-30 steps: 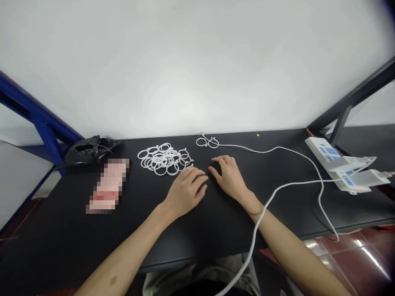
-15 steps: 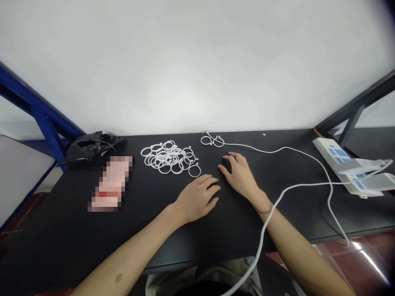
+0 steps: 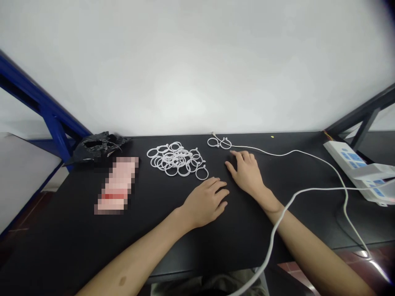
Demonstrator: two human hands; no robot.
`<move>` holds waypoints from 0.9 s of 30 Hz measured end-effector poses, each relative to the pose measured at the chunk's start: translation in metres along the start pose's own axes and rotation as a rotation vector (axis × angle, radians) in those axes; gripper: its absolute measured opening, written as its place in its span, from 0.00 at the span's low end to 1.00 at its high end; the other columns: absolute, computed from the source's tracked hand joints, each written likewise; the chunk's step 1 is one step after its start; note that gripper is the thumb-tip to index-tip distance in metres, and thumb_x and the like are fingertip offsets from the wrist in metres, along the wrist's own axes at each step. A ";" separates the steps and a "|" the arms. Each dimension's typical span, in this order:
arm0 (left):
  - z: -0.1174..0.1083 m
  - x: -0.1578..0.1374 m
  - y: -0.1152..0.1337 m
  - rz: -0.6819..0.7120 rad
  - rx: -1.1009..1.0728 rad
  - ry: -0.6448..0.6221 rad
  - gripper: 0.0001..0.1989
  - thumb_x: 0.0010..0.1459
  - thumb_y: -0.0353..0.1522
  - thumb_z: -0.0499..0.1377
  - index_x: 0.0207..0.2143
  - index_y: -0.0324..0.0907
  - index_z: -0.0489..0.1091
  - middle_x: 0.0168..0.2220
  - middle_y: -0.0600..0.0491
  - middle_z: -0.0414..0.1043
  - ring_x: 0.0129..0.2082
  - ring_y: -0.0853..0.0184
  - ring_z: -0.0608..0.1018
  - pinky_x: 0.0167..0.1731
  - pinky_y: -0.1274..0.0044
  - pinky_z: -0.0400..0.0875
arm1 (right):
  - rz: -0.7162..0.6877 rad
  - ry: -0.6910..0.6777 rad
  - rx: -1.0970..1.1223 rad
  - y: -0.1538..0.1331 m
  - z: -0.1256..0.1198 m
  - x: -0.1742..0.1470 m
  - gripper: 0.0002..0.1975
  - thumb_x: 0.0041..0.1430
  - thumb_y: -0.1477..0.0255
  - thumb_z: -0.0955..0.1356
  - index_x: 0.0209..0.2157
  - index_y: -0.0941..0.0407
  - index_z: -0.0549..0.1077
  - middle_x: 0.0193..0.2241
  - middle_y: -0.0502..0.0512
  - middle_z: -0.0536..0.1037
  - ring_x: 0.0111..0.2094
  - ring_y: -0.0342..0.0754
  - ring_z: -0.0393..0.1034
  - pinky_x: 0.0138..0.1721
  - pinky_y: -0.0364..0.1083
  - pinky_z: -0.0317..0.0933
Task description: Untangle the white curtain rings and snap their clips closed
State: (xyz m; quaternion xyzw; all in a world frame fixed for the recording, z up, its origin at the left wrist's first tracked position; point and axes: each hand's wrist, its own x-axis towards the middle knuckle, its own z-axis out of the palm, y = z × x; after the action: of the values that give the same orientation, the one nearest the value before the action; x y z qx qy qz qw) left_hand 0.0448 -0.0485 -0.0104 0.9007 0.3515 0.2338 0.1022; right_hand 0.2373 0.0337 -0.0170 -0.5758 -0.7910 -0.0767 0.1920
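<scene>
A loose pile of white rings with small knobs [image 3: 173, 159] lies on the black tabletop [image 3: 148, 197]. My left hand [image 3: 206, 201] rests palm down just in front of the pile's right end, its fingers apart and holding nothing. Behind and to the right, my right hand [image 3: 247, 170] is also palm down with thumb and fingers apart. Its index fingertip is close in front of two separate white rings [image 3: 225, 143] near the back edge; I cannot tell whether it touches them. A thin white cable [image 3: 271, 154] passes by these two rings.
A pixelated pink item [image 3: 120, 181] lies on the left, with a crumpled black plastic bag [image 3: 92, 148] behind it. To the right is a white power strip [image 3: 348, 160] with plugs. A thicker white cable [image 3: 274, 230] crosses over my right forearm. The white wall [image 3: 197, 70] stands behind the table.
The whole view has shifted a little, so things appear farther right. My right hand's fingers have stretched slightly toward the two separate rings. My left hand has hardly moved.
</scene>
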 end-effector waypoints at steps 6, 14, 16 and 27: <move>0.002 0.000 -0.002 -0.003 -0.003 0.058 0.11 0.63 0.32 0.55 0.46 0.40 0.72 0.50 0.48 0.73 0.55 0.58 0.70 0.58 0.65 0.64 | 0.034 -0.014 -0.088 0.001 0.008 0.022 0.14 0.66 0.65 0.61 0.45 0.55 0.74 0.39 0.64 0.72 0.41 0.59 0.64 0.39 0.55 0.60; -0.006 0.005 -0.001 -0.346 -0.040 0.406 0.11 0.65 0.32 0.52 0.47 0.39 0.69 0.41 0.48 0.75 0.43 0.59 0.72 0.47 0.64 0.68 | -0.166 0.070 0.375 -0.015 -0.019 -0.015 0.08 0.67 0.67 0.63 0.40 0.53 0.72 0.36 0.56 0.70 0.37 0.50 0.68 0.38 0.49 0.64; -0.009 0.006 -0.002 -0.414 -0.133 0.479 0.10 0.66 0.34 0.52 0.44 0.41 0.70 0.39 0.50 0.76 0.41 0.60 0.73 0.45 0.64 0.67 | -0.238 0.088 0.487 -0.024 -0.025 -0.021 0.06 0.66 0.69 0.64 0.41 0.51 0.73 0.37 0.55 0.70 0.36 0.47 0.68 0.35 0.46 0.65; -0.013 0.005 -0.010 -0.382 -0.165 0.499 0.12 0.68 0.31 0.49 0.39 0.43 0.72 0.30 0.53 0.76 0.34 0.63 0.71 0.39 0.68 0.65 | -0.261 0.075 0.751 -0.033 -0.037 -0.024 0.22 0.64 0.68 0.65 0.58 0.48 0.60 0.40 0.55 0.72 0.34 0.47 0.71 0.39 0.49 0.70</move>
State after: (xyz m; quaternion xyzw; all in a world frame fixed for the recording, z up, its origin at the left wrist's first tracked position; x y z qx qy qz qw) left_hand 0.0357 -0.0379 -0.0014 0.7221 0.5083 0.4516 0.1276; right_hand 0.2201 -0.0109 0.0104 -0.3571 -0.8228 0.1731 0.4068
